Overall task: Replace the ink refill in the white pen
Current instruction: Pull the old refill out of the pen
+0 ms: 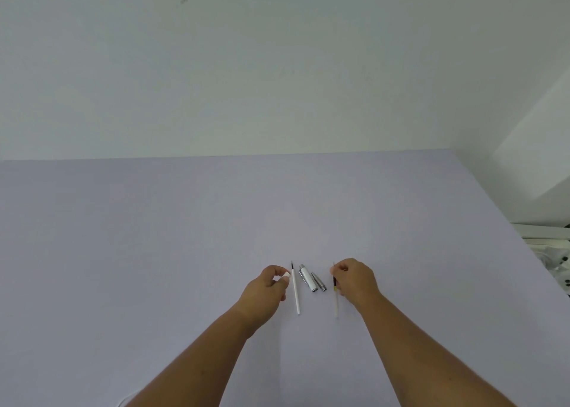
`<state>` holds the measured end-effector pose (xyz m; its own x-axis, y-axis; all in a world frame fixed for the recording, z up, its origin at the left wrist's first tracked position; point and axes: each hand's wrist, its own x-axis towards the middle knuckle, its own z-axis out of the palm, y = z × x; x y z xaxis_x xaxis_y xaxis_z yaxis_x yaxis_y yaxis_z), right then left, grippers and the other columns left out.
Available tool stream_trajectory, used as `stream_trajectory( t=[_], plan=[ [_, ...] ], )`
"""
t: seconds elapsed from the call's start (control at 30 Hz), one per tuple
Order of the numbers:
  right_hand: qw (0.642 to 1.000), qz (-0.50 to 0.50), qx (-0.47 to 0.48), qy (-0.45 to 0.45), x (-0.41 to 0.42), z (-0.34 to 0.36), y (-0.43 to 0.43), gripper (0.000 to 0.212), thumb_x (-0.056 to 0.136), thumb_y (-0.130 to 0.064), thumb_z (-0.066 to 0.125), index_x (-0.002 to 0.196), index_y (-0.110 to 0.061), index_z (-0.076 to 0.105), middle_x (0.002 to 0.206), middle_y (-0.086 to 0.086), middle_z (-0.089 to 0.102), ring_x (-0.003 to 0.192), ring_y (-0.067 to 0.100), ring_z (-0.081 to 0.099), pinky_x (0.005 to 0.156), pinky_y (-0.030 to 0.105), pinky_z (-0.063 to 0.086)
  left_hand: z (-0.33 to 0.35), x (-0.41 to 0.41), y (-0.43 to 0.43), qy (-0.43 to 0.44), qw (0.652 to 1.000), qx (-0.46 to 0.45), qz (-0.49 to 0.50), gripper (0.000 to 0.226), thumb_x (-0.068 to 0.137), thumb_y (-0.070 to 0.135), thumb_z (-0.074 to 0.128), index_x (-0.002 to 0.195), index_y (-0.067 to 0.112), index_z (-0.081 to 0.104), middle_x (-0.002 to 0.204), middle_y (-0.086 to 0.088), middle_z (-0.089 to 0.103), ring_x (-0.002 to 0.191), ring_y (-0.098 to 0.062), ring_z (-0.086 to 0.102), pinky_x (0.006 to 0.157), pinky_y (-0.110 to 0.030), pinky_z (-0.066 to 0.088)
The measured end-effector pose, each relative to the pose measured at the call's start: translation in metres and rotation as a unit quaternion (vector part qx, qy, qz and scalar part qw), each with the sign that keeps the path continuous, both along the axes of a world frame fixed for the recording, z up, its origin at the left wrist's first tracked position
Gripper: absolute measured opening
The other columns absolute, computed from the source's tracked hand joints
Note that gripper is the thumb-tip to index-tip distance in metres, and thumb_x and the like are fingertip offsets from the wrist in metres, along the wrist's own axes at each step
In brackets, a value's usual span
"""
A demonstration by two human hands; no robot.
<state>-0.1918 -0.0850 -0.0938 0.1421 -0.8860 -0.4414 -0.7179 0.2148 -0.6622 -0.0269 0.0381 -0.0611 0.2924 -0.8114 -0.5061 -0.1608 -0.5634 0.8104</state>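
A thin white refill (296, 292) with a dark tip lies on the lilac table (185, 237), pointing away from me. My left hand (268, 286) pinches it near the tip, and a small white bit shows between the fingertips. To its right lie the white pen barrel (307, 278) with a silver clip and a grey tip cone (319, 281), side by side. My right hand (354, 280) grips a second refill (335, 292), a clear tube with dark ink; its near end is blurred.
The table's right edge runs diagonally from the back right toward me. Beyond it stands white equipment (552, 252). A pale wall (277, 67) rises right behind the table's far edge.
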Motion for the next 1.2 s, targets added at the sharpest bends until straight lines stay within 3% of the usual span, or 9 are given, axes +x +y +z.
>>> stream_trajectory(
  t=[0.1,0.2,0.4,0.57,0.77,0.87,0.97,1.03,1.2],
  plan=[
    [0.999,0.026,-0.013,0.019,0.003,-0.004,0.003,0.021,0.089,-0.019,0.055,0.089,-0.001,0.065,0.077,0.01,0.066,0.065,0.02,0.055,0.061,0.027,0.044,-0.001,0.001,0.001,0.007,1.0,0.0,0.006,0.016,0.096,0.037,0.042,0.1,0.031,0.057,0.078,0.003,0.058,0.065,-0.011,0.046,0.065,-0.023,0.041],
    [0.999,0.025,-0.023,0.024,0.005,-0.006,0.005,0.018,0.089,-0.02,0.057,0.089,-0.004,0.065,0.088,0.011,0.07,0.071,0.018,0.054,0.058,0.025,0.04,-0.001,0.003,0.001,0.012,1.0,0.0,0.014,0.019,0.096,0.036,0.043,0.101,0.028,0.059,0.077,0.003,0.057,0.065,-0.012,0.046,0.065,-0.024,0.041],
    [0.999,0.016,-0.032,0.016,0.004,-0.008,0.007,0.013,0.088,-0.021,0.06,0.085,-0.009,0.064,0.079,0.001,0.061,0.068,0.012,0.052,0.056,0.021,0.038,-0.002,0.004,0.0,0.011,1.0,0.0,0.015,0.023,0.096,0.036,0.044,0.104,0.023,0.06,0.077,0.003,0.057,0.063,-0.011,0.045,0.065,-0.023,0.04],
    [0.999,0.017,-0.044,0.018,0.004,-0.01,0.008,0.013,0.087,-0.021,0.061,0.09,-0.009,0.065,0.082,-0.002,0.059,0.078,0.015,0.053,0.069,0.023,0.038,-0.003,0.003,0.001,0.01,1.0,-0.002,0.013,0.023,0.096,0.035,0.044,0.104,0.022,0.06,0.077,0.004,0.058,0.063,-0.011,0.046,0.064,-0.023,0.04],
    [0.998,0.027,-0.053,0.027,0.004,-0.009,0.009,0.017,0.089,-0.023,0.06,0.096,-0.008,0.065,0.086,0.0,0.059,0.081,0.016,0.053,0.072,0.024,0.039,-0.001,0.004,0.002,0.006,1.0,-0.001,0.012,0.023,0.098,0.035,0.042,0.107,0.022,0.058,0.08,0.003,0.06,0.062,-0.012,0.048,0.059,-0.02,0.042],
    [0.995,0.032,-0.093,0.021,0.011,-0.001,0.013,0.012,0.088,-0.02,0.059,0.09,-0.009,0.065,0.084,0.0,0.059,0.078,0.016,0.054,0.07,0.026,0.043,-0.001,0.008,0.003,-0.01,1.0,-0.003,0.02,0.022,0.098,0.035,0.04,0.108,0.024,0.056,0.085,0.002,0.063,0.065,-0.013,0.054,0.059,-0.021,0.043],
    [0.987,0.096,-0.126,0.018,0.026,0.006,0.025,0.011,0.086,-0.02,0.056,0.082,-0.014,0.064,0.076,-0.004,0.059,0.072,0.017,0.055,0.067,0.03,0.046,-0.001,0.011,0.006,-0.02,0.999,-0.008,0.04,0.019,0.098,0.034,0.041,0.108,0.025,0.054,0.086,0.003,0.066,0.068,-0.013,0.057,0.062,-0.022,0.046],
    [0.974,0.171,-0.138,0.054,0.039,0.006,0.037,0.015,0.089,-0.024,0.052,0.085,-0.015,0.064,0.085,0.001,0.064,0.076,0.019,0.057,0.067,0.03,0.046,-0.001,0.013,0.007,-0.025,0.999,-0.012,0.044,0.017,0.097,0.034,0.043,0.107,0.027,0.054,0.088,0.004,0.067,0.069,-0.012,0.059,0.063,-0.022,0.046],
    [0.907,0.301,-0.233,0.181,0.054,-0.007,0.066,0.023,0.095,-0.015,0.044,0.112,-0.009,0.058,0.121,0.013,0.061,0.111,0.028,0.058,0.082,0.035,0.051,0.0,0.014,0.013,-0.041,0.998,-0.028,0.042,0.013,0.095,0.037,0.048,0.104,0.032,0.055,0.095,0.012,0.061,0.073,-0.01,0.064,0.064,-0.022,0.048]
  ],
)
